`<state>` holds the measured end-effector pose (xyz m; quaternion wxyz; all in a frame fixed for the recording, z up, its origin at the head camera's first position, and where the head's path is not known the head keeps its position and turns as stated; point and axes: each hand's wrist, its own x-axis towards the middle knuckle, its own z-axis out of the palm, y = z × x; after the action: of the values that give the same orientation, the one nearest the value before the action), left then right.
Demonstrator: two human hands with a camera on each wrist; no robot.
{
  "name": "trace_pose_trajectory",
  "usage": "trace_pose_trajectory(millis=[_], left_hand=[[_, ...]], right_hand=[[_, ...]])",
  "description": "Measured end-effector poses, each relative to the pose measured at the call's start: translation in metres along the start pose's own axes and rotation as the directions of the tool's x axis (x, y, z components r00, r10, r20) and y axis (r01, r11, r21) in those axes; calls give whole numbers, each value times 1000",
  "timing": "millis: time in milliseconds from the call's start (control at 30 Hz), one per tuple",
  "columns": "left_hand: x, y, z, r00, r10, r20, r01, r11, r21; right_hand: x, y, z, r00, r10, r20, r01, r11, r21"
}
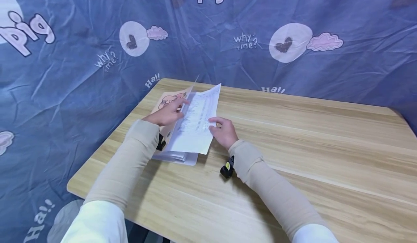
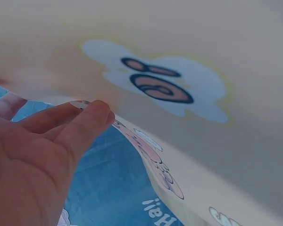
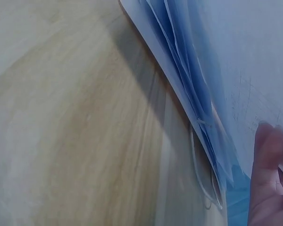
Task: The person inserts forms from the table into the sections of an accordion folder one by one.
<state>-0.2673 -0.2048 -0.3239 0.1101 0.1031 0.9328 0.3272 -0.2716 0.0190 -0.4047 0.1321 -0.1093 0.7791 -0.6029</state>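
A document folder (image 1: 167,94) with a cartoon pig on its pinkish cover stands partly open on the table's left side. My left hand (image 1: 166,113) grips the edge of that cover, and in the left wrist view the thumb (image 2: 92,120) presses on the cover (image 2: 179,42). Between the raised cover and the back lies a printed paper sheet (image 1: 198,116), tilted up, with rows of small text. My right hand (image 1: 224,131) pinches the sheet's right edge. Below it, more papers (image 3: 188,80) show inside the folder in the right wrist view.
The wooden table (image 1: 309,145) extends to the right. A blue printed cloth (image 1: 208,47) hangs along the back and left edges. Each wrist wears a black camera, such as the right one (image 1: 227,167). A thin elastic loop (image 3: 195,165) hangs from the folder's corner.
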Motion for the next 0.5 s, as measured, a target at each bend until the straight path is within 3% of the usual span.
trace_pose_trajectory(millis=[300, 500], left_hand=[[3, 0, 3, 1000, 28, 2, -28, 999, 17], [2, 0, 4, 1000, 8, 25, -9, 999, 33]], right_hand=[[3, -8, -1, 996, -86, 27, 86, 996, -33], [7, -14, 3, 993, -105, 60, 107, 994, -35]])
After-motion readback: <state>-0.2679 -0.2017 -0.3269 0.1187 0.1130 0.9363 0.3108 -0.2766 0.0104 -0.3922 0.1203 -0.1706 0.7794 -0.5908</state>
